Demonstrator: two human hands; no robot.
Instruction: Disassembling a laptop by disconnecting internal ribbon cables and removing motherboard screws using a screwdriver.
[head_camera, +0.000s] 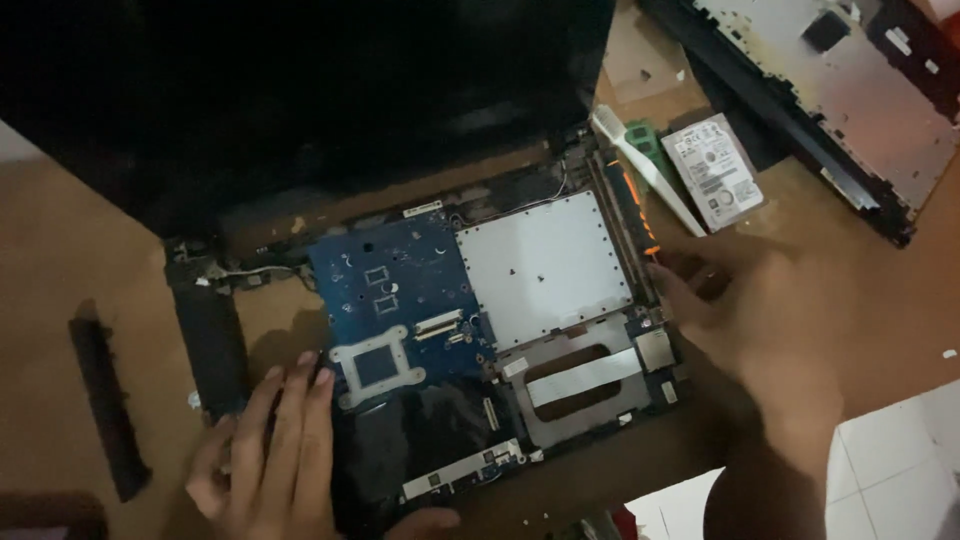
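Observation:
An opened laptop base lies in front of me with its blue motherboard (400, 290) exposed beside a silver metal shield plate (545, 265). My left hand (275, 450) rests flat on the lower left corner of the base, fingers together and pointing toward the board. My right hand (755, 320) grips a dark tool with an orange stripe (640, 215) at the base's right edge; its tip runs along that edge. The laptop's dark screen (300, 90) stands open behind.
A hard drive (715, 170) and a white and green brush (645, 165) lie on the brown table at the upper right. Another stripped laptop shell (850, 90) sits in the far right corner. A black strip (105, 400) lies at the left. White floor tiles (900, 460) show at the lower right.

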